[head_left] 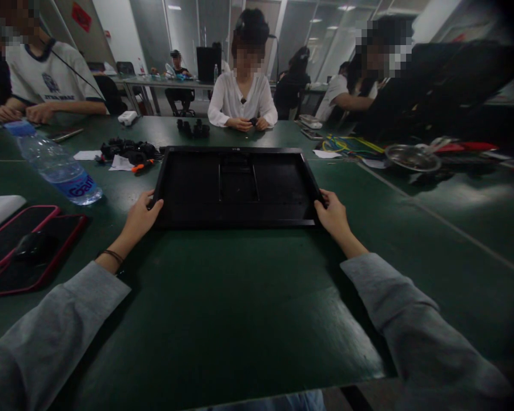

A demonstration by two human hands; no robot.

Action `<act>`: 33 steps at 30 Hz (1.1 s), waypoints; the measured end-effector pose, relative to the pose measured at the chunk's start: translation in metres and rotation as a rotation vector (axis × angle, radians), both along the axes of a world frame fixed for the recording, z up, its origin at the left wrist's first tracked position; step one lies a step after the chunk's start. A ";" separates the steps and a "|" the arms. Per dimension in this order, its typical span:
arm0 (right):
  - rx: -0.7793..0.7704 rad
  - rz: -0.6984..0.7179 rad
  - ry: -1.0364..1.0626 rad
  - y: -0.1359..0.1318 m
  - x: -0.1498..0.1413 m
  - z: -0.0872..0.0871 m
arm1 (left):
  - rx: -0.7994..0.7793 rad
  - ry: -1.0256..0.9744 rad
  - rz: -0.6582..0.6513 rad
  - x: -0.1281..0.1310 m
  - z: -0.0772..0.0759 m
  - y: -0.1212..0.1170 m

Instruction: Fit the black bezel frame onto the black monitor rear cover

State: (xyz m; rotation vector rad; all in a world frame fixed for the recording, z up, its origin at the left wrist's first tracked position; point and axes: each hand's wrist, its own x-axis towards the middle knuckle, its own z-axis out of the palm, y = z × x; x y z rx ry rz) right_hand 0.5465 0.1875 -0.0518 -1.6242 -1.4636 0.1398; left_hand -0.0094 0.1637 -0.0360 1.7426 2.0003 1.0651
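A black shallow rectangular tray with a raised rim lies ahead of me on the dark green table. Two thin ridges run across its middle, and a small light mark shows on its far rim. My left hand is closed around its left side, thumb on top of the rim. My right hand grips the right side in the same way. The fingers beneath the rim are partly hidden on both sides. Whether the tray's underside rests fully on the table I cannot tell.
A water bottle tilts in view at left, near two red-edged phones and a black mouse-like object. Black gear, coloured cables and a metal bowl lie farther back. A person sits opposite.
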 end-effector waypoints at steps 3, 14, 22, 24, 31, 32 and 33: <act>-0.010 -0.002 -0.007 0.000 0.000 0.000 | -0.010 -0.006 0.002 0.001 0.002 -0.001; -0.022 0.011 -0.088 -0.005 -0.004 0.006 | 0.046 0.174 -0.007 0.017 0.022 -0.015; 0.288 -0.053 -0.124 -0.021 -0.022 0.031 | 0.396 0.246 0.113 0.024 0.029 -0.025; 0.371 -0.066 -0.123 -0.024 -0.025 0.034 | 0.473 0.254 0.142 0.024 0.029 -0.027; 0.452 -0.084 -0.129 -0.027 -0.029 0.038 | 0.557 0.261 0.177 0.023 0.030 -0.028; 0.447 -0.089 -0.128 -0.028 -0.030 0.038 | 0.555 0.261 0.180 0.023 0.030 -0.028; 0.443 -0.097 -0.126 -0.028 -0.030 0.038 | 0.552 0.261 0.183 0.023 0.030 -0.028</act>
